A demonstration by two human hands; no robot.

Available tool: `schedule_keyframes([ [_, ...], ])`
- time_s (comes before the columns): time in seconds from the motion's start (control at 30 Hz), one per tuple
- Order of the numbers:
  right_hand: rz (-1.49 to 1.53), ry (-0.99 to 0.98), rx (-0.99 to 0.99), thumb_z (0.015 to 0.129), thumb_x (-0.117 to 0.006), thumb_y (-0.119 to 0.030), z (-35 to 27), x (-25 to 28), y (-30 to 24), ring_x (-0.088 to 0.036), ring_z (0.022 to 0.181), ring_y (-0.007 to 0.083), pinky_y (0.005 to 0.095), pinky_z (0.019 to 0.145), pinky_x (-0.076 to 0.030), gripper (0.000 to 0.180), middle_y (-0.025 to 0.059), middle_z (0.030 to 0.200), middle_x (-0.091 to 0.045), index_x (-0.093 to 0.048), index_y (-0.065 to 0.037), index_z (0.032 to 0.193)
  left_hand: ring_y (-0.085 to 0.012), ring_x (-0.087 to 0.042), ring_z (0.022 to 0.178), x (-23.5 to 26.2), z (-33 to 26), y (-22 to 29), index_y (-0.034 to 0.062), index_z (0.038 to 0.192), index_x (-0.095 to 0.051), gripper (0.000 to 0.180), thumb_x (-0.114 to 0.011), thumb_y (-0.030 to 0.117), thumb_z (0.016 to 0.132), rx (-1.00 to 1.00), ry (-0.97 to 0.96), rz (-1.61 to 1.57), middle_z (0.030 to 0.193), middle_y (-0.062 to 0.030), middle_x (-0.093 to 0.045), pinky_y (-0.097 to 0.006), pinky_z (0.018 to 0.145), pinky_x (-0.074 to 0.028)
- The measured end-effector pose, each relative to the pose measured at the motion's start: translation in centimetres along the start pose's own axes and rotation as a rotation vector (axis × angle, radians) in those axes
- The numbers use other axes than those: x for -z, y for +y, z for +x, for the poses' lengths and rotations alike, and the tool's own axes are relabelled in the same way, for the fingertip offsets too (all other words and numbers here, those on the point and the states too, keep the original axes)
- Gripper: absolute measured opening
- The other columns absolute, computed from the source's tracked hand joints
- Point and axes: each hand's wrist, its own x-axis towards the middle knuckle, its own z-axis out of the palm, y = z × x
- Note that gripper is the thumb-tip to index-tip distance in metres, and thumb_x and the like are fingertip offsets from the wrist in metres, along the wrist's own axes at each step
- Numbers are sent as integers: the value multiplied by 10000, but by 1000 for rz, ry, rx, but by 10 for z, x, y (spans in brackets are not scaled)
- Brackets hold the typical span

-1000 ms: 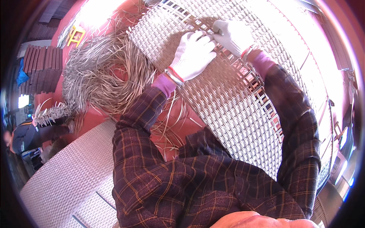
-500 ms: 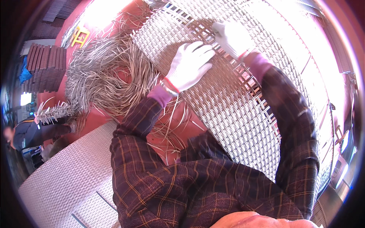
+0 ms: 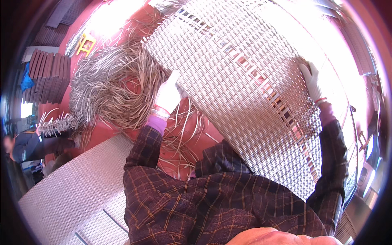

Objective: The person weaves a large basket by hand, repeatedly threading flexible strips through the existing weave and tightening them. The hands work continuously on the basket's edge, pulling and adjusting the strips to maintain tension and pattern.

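Note:
A large woven panel of shiny pale strips lies slanted before me, with a ladder-like row of open gaps running along it. At its left edge my left hand, in a white glove with a red cuff, is closed on the rim, one digit stretched along the top; the other fingers are partly hidden. My right hand, gloved alike, grips the panel's right edge, its thumb apart from the fingers. A big heap of loose flat strips lies on the red floor just left of my left hand.
Another woven panel lies at the lower left. Beyond the heap stand a small yellow stool and stacked brown slatted pieces. A person bends at the far left, near a bundle of strips. Strong glare washes out the upper right.
Both hands have left the gap row in the panel's middle: the left came back to the left edge, the right went out to the right edge. The panel's near right part has shifted slightly.

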Motion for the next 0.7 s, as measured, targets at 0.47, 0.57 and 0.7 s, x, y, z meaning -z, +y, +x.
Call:
schedule_keyframes([
  [0.47, -9, 212, -138, 1093, -616, -485, -39, 32, 96, -615, 1141, 180, 344, 1056, -474, 625, 117, 1290, -680, -614, 55, 1407, -317, -577, 1406, -27, -18, 5, 59, 1594, -461, 513, -427, 372, 1189, 83, 36, -154, 1563, -143, -580, -524, 1127, -527],
  [0.57, 10, 222, -94, 1071, -626, -525, -24, 34, 117, -632, 987, 163, 336, 960, -502, 603, 75, 1096, -721, -707, 44, 1252, -325, -509, 1480, -27, -30, 1, 94, 1614, -455, 505, -413, 369, 1194, 29, -46, -131, 1612, -147, -542, -551, 1181, -477],
  [0.7, -45, 378, -30, 1042, -627, -589, -15, 27, 119, -683, 877, 167, 339, 883, -534, 671, 75, 972, -777, -768, 54, 1169, -343, -561, 1416, -31, -46, -7, 36, 1578, -467, 561, -523, 406, 1160, 189, 22, -481, 1573, -153, -562, -573, 1156, -491],
])
